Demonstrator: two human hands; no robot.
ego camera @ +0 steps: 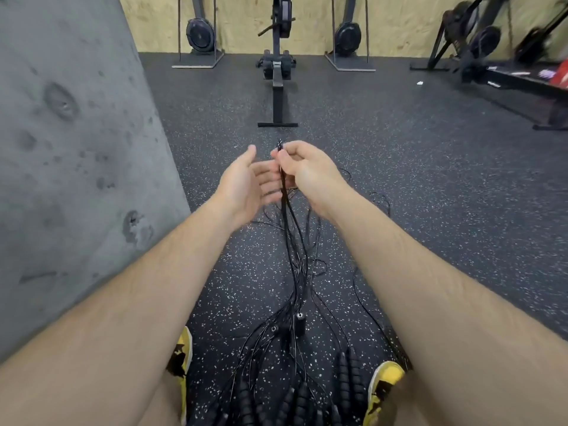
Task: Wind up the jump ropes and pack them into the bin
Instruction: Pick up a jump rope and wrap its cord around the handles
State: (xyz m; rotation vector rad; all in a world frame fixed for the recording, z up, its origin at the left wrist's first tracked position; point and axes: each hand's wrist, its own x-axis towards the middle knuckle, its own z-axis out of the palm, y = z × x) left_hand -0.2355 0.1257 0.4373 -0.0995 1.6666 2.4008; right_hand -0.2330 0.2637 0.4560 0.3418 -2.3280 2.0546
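Several thin black jump ropes trail across the speckled rubber floor from between my feet toward my hands. Their ribbed black handles lie bunched at the bottom of the view. My right hand pinches a gathered bundle of the ropes near the top, and the strands hang straight down from it. My left hand is held just left of the bundle, palm facing it, fingers straight and holding nothing. No bin is in view.
A grey concrete pillar stands close on the left. A rowing machine lies straight ahead, with more machines along the plywood wall. My yellow shoes flank the rope handles.
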